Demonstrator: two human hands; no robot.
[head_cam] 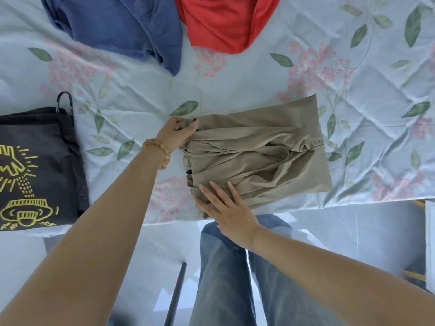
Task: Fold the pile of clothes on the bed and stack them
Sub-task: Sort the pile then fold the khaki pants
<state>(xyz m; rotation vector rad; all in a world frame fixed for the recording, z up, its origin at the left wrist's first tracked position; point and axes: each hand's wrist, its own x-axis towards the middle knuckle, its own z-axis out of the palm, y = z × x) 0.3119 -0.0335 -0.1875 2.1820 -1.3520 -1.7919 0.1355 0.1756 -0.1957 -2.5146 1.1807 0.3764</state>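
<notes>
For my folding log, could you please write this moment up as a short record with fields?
surface: floral bedsheet
garment in hand: tan garment, partly folded, near the bed's front edge
left hand: gripping the tan garment's left end
right hand: flat, fingers spread, pressing its near edge
folded already: dark graphic garment, far left
still unfolded: blue garment and red garment, at the far side
wrists: beaded bracelet on the left
</notes>
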